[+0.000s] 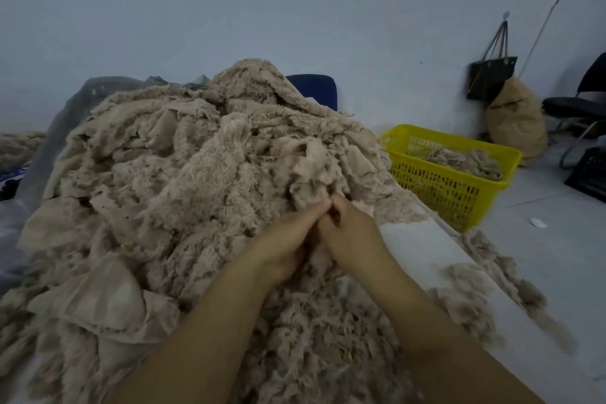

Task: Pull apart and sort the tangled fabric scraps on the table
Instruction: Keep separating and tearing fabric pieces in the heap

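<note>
Where the scraps are lying: a big heap of beige, fluffy, frayed fabric scraps (183,193) is covering most of the white tabletop (421,251), with loose wisps (524,292) trailing off its right edge.
Left hand (288,239): its grip is pinching a pale tuft (314,187) at the heap's near right slope, fingers curling into the fluff.
Right hand (352,233): its grip is clenching on the same tuft, fingertips meeting those of the other hand.
How it is likely handling: the stuff is looking very light, soft and limp. The frayed threads are probably snagging on one another, so a pull may be dragging neighbours along and shedding lint rather than tearing anything.
Where to take hold: I am judging that the smoother woven flaps (108,298) are giving a firmer purchase than the fuzz. Pinching close on either side of a tangle should be parting it best.
Sorting spot: a yellow perforated plastic basket (439,188) is standing beyond the tabletop's right edge, already holding some similar scraps (465,159).
Hard to make out: the fingertips are blurring into the fluff, so exactly which strands each is holding is escaping me.
Hidden: the heap is burying whatever lies under and behind it, and the frame is cutting off its left and near edges.
</note>
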The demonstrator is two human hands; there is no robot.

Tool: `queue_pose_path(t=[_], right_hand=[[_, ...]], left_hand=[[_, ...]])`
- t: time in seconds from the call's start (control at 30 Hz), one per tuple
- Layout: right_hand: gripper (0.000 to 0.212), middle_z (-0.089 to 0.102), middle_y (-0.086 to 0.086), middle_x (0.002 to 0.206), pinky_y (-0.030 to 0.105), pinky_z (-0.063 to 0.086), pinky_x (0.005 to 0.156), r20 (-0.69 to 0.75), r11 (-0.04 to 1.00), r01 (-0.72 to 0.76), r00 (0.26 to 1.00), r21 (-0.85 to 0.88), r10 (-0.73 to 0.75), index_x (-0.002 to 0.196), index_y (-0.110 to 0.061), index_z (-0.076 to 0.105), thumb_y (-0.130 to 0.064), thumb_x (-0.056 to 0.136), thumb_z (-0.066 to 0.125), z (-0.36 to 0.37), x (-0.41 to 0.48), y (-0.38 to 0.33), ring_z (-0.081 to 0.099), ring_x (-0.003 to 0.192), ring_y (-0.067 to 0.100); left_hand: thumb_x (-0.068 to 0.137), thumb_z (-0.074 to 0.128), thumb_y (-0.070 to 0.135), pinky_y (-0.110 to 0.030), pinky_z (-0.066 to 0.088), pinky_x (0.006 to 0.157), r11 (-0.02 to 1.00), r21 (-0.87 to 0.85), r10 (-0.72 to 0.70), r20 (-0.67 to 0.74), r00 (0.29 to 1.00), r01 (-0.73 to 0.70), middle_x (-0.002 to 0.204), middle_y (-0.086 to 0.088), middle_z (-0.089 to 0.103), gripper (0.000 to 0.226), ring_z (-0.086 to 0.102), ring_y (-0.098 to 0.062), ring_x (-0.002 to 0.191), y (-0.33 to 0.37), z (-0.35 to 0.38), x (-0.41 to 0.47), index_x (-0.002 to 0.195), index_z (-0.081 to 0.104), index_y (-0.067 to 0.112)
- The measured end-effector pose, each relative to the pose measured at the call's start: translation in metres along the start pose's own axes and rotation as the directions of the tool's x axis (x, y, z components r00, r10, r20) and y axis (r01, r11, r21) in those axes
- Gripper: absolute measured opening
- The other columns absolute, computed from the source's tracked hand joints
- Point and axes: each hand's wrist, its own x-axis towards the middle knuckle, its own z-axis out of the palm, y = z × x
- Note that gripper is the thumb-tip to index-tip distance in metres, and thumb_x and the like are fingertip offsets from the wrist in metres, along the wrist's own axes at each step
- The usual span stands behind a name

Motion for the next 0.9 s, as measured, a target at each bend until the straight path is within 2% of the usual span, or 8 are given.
queue_pose_path(t=[0.07,0.13,0.27,0.47,0.57,0.77,0.83,0.9], right_hand=[[0.022,0.051,-0.005,0.069,0.031,0.037,0.056,0.128,0.993,0.115,0.986,-0.028,-0.111,0.077,-0.023,0.048,-0.03,0.097,0.052,0.003,-0.013,-0.008,0.049,0.062,0.011],[0.028,0.049,-0.006,0.065,0.024,0.035,0.055,0.277,0.988,0.156,0.948,0.019,-0.155,0.072,-0.022,0.046,-0.03,0.098,0.055,0.007,-0.023,-0.011,0.045,0.058,0.006],[0.038,0.047,-0.007,0.065,0.03,0.036,0.06,0.371,1.0,0.027,0.928,-0.005,-0.023,0.066,-0.027,0.041,-0.039,0.1,0.051,0.005,-0.026,-0.005,0.047,0.063,0.011],[0.039,0.038,0.003,0.061,0.034,0.026,0.054,0.095,0.983,-0.094,0.989,-0.159,0.11,0.068,-0.018,0.035,-0.036,0.102,0.041,-0.026,-0.018,0.011,0.035,0.054,0.018],[0.042,0.031,0.006,0.061,0.034,0.025,0.057,-0.122,0.958,-0.251,0.956,0.136,0.268,0.068,-0.013,0.033,-0.036,0.101,0.043,-0.033,-0.014,0.011,0.03,0.056,0.02],[0.04,0.045,0.033,0.091,0.04,0.031,0.064,-0.076,0.582,-0.365,0.799,0.727,0.596,0.092,0.007,0.059,-0.032,0.096,0.05,-0.025,-0.016,-0.001,0.037,0.073,0.023],[0.045,0.043,0.009,0.062,0.038,0.032,0.062,-0.037,0.619,-0.352,0.85,0.702,0.525,0.053,-0.017,0.053,-0.032,0.095,0.05,-0.027,-0.014,-0.003,0.038,0.061,0.018],[0.054,0.039,-0.005,0.052,0.034,0.032,0.06,-0.035,0.749,-0.316,0.911,0.582,0.411,0.042,-0.026,0.042,-0.033,0.094,0.05,-0.03,-0.012,-0.01,0.037,0.046,0.012]], left_hand=[[0.096,0.061,0.026,-0.021,0.055,0.064,0.981,-0.19,-0.029,-0.014,0.999,0.026,0.067,-0.003,0.069,0.036,0.068,-0.013,0.066,0.007,-0.005,0.001,0.064,0.074,0.015],[0.095,0.063,0.018,-0.021,0.054,0.05,0.973,-0.227,-0.055,-0.087,0.995,0.034,0.066,-0.007,0.07,0.024,0.067,-0.014,0.056,0.014,-0.008,0.0,0.076,0.076,0.01],[0.099,0.055,0.013,-0.031,0.056,0.073,0.899,-0.423,-0.022,-0.3,0.954,-0.112,0.108,-0.017,0.073,0.027,0.07,-0.026,0.101,0.026,-0.019,0.0,0.12,0.066,0.001],[0.105,0.043,0.023,-0.047,0.051,0.097,0.57,-0.767,0.015,-0.349,0.937,-0.294,0.118,-0.017,0.068,0.033,0.064,-0.031,0.108,0.052,-0.055,-0.007,0.124,0.064,0.006],[0.103,0.044,0.018,-0.044,0.06,0.073,0.547,-0.78,-0.032,-0.382,0.923,-0.304,0.099,-0.017,0.072,0.028,0.066,-0.031,0.09,0.059,-0.07,-0.01,0.109,0.069,0.006],[0.104,0.041,0.012,-0.044,0.055,0.089,0.667,-0.631,-0.003,-0.534,0.846,-0.396,0.114,-0.01,0.071,0.032,0.066,-0.024,0.098,0.05,-0.069,-0.01,0.126,0.064,0.01],[0.099,0.052,0.018,-0.044,0.055,0.088,0.841,-0.345,0.111,-0.644,0.757,-0.416,0.085,-0.007,0.074,0.018,0.068,-0.019,0.08,0.049,-0.066,-0.014,0.105,0.067,0.01],[0.087,0.056,0.03,-0.041,0.055,0.08,0.902,0.18,0.408,-0.65,0.641,-0.391,0.102,-0.009,0.069,0.029,0.066,-0.019,0.087,0.046,-0.057,-0.023,0.112,0.056,0.016]])
